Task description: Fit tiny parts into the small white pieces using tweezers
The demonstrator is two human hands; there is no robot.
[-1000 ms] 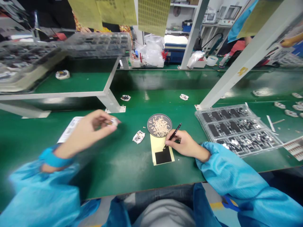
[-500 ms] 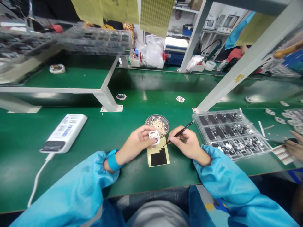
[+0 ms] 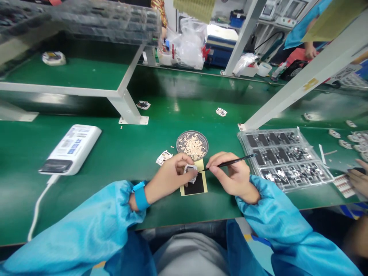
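A small white plastic housing (image 3: 190,173) is pinched in the fingers of my left hand (image 3: 169,179), above a yellow backing sheet with a black patch (image 3: 194,188). My right hand (image 3: 231,174) grips slim black tweezers (image 3: 237,160) like a pen. Their tip points left, close to the housing; whether it touches or carries anything is too small to tell. Just behind both hands sits a round grey perforated dish (image 3: 192,145) of small beige pieces. Another white housing (image 3: 164,157) lies on the green bench behind my left hand.
At right stands a clear compartment tray (image 3: 283,159) of black and silvery parts. A white power bank (image 3: 71,149) with a cable lies left. More housings, including one (image 3: 221,112), sit farther back. Metal shelf legs (image 3: 128,107) frame the bench. Another person's hand (image 3: 358,174) is far right.
My view has tilted down a little. The tweezers have swung flatter, their tip now nearer the housing in my left hand. The housing behind my left hand has come into sight.
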